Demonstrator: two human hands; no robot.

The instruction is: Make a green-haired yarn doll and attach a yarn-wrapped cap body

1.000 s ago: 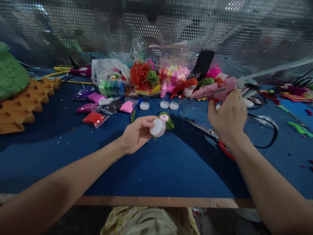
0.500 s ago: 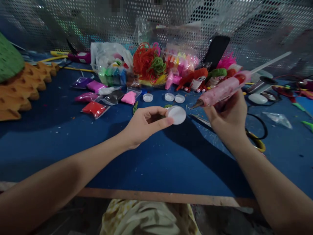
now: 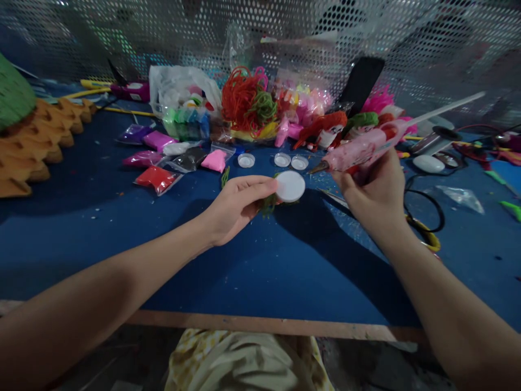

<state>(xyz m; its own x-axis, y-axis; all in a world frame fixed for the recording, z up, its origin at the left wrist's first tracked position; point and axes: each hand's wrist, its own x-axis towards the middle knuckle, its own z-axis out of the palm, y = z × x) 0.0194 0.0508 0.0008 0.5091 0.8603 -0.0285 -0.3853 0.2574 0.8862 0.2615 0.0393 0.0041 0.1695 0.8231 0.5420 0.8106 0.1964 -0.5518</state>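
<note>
My left hand (image 3: pixel 238 209) pinches a white round cap (image 3: pixel 291 187) by its left edge, its flat face turned toward me. Some green yarn (image 3: pixel 268 205) shows under the fingers and behind the cap. In my right hand (image 3: pixel 376 198) is a pink hot glue gun (image 3: pixel 356 152), a clear glue stick (image 3: pixel 448 108) jutting from its back. The gun's nozzle points left and sits just right of the cap, apart from it. Scissors (image 3: pixel 336 200) lie on the table below the nozzle, partly hidden by my right hand.
Three small white caps, one at the left (image 3: pixel 246 161), lie beyond my left hand. Packets of coloured clay (image 3: pixel 158 178), red yarn (image 3: pixel 240 103) and yarn-haired dolls (image 3: pixel 325 130) line the back. An orange egg tray (image 3: pixel 44 136) stands at left, a black cord (image 3: pixel 431 203) at right.
The cap has turned to face me more squarely and shifted slightly left and up. Green yarn now shows beneath it. The glue gun has moved a little left, its nozzle nearer the cap.
</note>
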